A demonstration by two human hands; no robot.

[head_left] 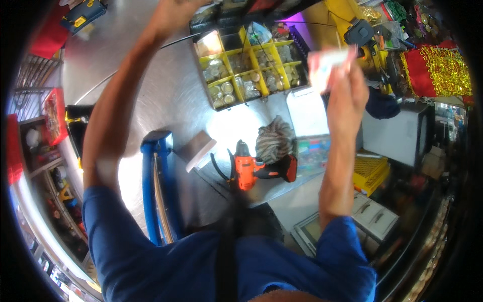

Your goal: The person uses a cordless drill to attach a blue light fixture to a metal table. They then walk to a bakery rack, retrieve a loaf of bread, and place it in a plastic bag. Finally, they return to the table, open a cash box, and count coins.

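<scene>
Raised at the right, my right hand (348,98) pinches a pinkish-white paper slip, which looks like a banknote (327,64) and is blurred by motion. My left arm stretches far forward, and my left hand (176,14) is at the top edge near a dark case; its fingers are blurred and partly cut off. Between the two arms lies a yellow-divided coin tray (232,52), its compartments holding many coins and a few paper pieces. Close to the right hand is a white sheet or clipboard (308,111).
On the metal counter (191,118) lie an orange cordless drill (245,172), a striped cloth bundle (274,140), a small brown box (197,147) and a blue metal frame (151,186). A yellow crate (371,173) stands at the right. Red and gold sequined cloth (443,70) hangs far right.
</scene>
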